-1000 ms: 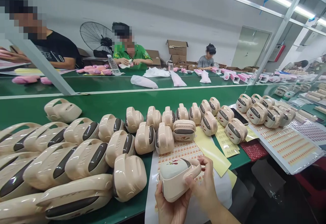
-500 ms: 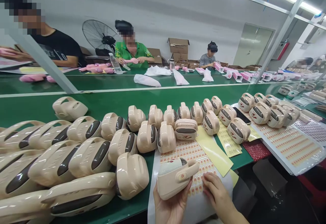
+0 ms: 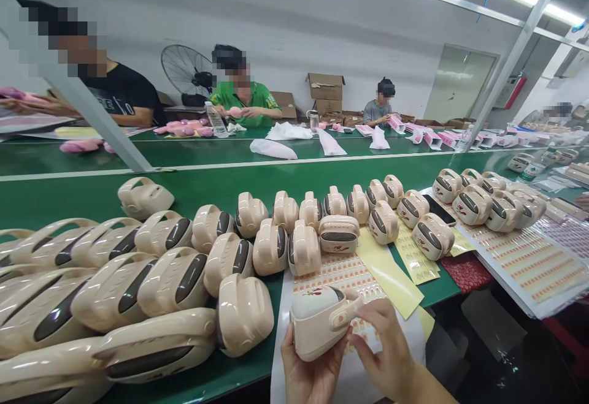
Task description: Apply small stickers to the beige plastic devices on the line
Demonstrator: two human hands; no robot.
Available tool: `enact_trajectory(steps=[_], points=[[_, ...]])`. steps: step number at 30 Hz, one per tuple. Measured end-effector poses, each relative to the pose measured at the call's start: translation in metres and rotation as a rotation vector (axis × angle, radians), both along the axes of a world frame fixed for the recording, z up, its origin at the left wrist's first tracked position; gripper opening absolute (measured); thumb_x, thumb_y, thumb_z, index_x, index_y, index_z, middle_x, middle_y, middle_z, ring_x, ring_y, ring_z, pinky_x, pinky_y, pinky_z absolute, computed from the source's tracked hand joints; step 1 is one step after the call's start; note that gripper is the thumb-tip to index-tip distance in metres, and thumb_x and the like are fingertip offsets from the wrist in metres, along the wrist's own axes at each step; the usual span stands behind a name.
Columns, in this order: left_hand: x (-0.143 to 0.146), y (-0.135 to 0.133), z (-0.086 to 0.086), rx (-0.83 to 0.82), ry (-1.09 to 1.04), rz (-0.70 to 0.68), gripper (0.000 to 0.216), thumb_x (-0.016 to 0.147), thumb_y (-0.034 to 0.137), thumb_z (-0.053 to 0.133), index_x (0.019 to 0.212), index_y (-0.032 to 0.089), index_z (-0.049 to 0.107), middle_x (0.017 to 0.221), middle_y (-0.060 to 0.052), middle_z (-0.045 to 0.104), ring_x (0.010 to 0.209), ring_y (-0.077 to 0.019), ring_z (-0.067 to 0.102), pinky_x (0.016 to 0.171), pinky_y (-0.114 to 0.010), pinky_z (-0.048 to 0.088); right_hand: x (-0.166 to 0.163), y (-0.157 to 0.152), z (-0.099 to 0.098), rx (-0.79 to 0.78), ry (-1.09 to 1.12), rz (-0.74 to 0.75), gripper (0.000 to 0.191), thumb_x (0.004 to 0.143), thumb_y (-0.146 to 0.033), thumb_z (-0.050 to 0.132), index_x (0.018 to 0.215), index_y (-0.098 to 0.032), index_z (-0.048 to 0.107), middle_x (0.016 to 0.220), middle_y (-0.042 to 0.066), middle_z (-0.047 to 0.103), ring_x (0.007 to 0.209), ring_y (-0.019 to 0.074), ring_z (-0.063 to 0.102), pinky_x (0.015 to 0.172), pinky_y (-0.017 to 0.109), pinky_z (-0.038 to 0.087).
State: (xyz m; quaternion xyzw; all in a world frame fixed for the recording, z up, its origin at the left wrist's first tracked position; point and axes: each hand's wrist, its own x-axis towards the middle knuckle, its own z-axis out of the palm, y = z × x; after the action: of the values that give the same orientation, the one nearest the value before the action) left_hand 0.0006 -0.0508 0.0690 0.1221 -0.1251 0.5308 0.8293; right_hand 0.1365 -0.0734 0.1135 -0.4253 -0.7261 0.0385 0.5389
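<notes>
My left hand [image 3: 307,374] cradles a beige plastic case [image 3: 318,321] with a handle and a small red flower mark on top, low in the middle of the view. The fingers of my right hand [image 3: 385,349] touch the case's handle, where a small sticker sits. Under both hands lies a white sheet of small orange stickers [image 3: 335,272]. Several identical beige cases [image 3: 269,247] with dark windows stand in rows on the green table [image 3: 197,186] to my left and ahead.
More beige cases [image 3: 472,205] and sticker sheets [image 3: 519,263] lie to the right, beside a yellow backing strip [image 3: 389,275]. Three people sit across the green belt handling pink items [image 3: 184,128]. A slanted metal post [image 3: 89,122], a fan [image 3: 186,73] and cardboard boxes [image 3: 324,88] stand behind.
My right hand left the sticker sheet and came up to the case's handle. The case tilted back so its flowered top faces me.
</notes>
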Motion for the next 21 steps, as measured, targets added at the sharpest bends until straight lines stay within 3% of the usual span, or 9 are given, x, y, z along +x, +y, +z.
enact_trajectory(steps=[3,6,15,21], points=[[0.004,-0.001,0.008,-0.016,-0.024,0.032,0.045,0.09,0.033,0.027,0.122,0.015,0.052,0.122,-0.015,0.059,0.112,-0.0248,0.054,0.094,-0.033,0.042,-0.012,0.007,0.005,0.052,-0.057,0.053,0.044,0.084,-0.007,0.045,0.123,-0.024,0.038,0.086,0.006,0.061,0.077,0.018,0.057,0.068,0.032,0.052],[0.006,-0.001,0.011,-0.039,-0.017,0.043,0.042,0.09,0.032,0.03,0.122,0.018,0.053,0.123,-0.013,0.059,0.112,-0.0251,0.053,0.093,-0.034,0.043,-0.016,0.01,0.001,0.054,-0.062,0.003,0.039,0.086,-0.008,0.043,0.121,-0.024,0.039,0.082,0.005,0.061,0.075,0.0179,0.058,0.066,0.031,0.053],[0.007,0.0,0.006,-0.072,0.029,0.1,0.043,0.091,0.033,0.029,0.119,0.013,0.055,0.119,-0.019,0.059,0.11,-0.0274,0.054,0.091,-0.034,0.045,-0.012,0.012,-0.003,-0.009,-0.098,-0.065,0.035,0.087,-0.012,0.042,0.12,-0.023,0.037,0.079,0.005,0.063,0.075,0.0181,0.062,0.068,0.031,0.054],[0.005,0.002,0.002,-0.133,0.046,0.058,0.042,0.09,0.033,0.032,0.117,0.013,0.057,0.12,-0.019,0.059,0.11,-0.0277,0.055,0.091,-0.036,0.046,-0.01,0.014,-0.006,-0.043,-0.103,-0.06,0.033,0.086,-0.014,0.044,0.117,-0.023,0.038,0.079,0.005,0.063,0.073,0.0182,0.064,0.067,0.031,0.054]])
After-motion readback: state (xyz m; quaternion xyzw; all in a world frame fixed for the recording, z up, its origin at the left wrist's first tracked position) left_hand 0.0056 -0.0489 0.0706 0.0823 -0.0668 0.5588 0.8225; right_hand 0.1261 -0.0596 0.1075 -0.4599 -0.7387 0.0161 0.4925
